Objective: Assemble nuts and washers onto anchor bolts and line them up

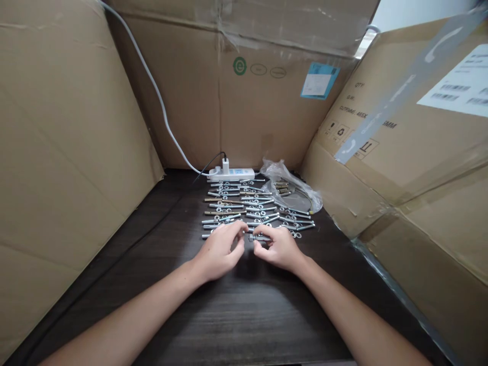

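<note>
Near the middle of the dark table, my right hand [280, 246] pinches a metal bolt [263, 238] with a nut-like end [251, 237] pointing left. My left hand [221, 249] faces it a short gap away, thumb and fingers curled toward each other. Something small and pale seems to sit at its fingertips, too small to make out. Just beyond both hands lie rows of bolts [226, 206], silver and some brassy. Loose washers [298, 235] and nuts are scattered among them. My left hand hides the ends of the nearest bolts.
Behind the rows stands a white power strip [244, 174] with a plugged-in adapter [225, 165]. A clear plastic bag [314, 198] holding brassy pieces lies at the back right. Cardboard boxes [259, 117] wall the table [244, 315] on three sides. A black cable [125, 249] crosses the left.
</note>
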The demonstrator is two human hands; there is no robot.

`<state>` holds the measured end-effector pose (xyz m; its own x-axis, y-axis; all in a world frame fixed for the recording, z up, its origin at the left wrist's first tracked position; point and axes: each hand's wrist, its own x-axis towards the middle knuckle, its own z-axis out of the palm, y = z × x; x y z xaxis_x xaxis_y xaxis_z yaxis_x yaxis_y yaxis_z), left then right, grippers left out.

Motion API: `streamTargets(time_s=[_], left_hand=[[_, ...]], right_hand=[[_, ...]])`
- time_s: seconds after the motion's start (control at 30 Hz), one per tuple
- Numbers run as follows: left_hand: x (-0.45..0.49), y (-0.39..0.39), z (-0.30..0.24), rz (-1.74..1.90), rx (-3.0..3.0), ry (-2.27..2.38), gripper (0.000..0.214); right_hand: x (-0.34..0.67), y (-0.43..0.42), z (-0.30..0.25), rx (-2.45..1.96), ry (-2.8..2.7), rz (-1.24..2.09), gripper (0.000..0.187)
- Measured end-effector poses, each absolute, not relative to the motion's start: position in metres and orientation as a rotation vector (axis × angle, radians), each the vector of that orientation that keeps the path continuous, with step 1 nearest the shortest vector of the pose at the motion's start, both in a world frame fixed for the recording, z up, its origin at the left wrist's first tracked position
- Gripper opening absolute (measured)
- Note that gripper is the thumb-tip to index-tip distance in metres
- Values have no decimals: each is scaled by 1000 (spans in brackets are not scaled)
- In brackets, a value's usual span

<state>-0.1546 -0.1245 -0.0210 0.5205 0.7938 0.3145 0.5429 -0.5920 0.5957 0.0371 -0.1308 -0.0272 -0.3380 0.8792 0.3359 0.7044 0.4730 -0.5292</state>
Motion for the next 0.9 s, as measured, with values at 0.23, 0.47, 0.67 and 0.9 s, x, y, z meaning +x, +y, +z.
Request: streamTargets(time_s=[0.23,0.47,0.67,0.9], left_hand=[[-154,-125,-21,704,2424,1071,14],[-154,-126,-20,803,2347,1041,30],[-151,-127,-22,731,2366,973,20],[-149,-125,-25,661,2415,1011,23]], right_hand=[[37,-132,-25,-1298,-2131,398,17],[41,-131,-24,-1331,-2111,371,18],[40,-132,-28,-1294,-2143,399,19],[35,-135,-26,-1266,-2191,413,16]])
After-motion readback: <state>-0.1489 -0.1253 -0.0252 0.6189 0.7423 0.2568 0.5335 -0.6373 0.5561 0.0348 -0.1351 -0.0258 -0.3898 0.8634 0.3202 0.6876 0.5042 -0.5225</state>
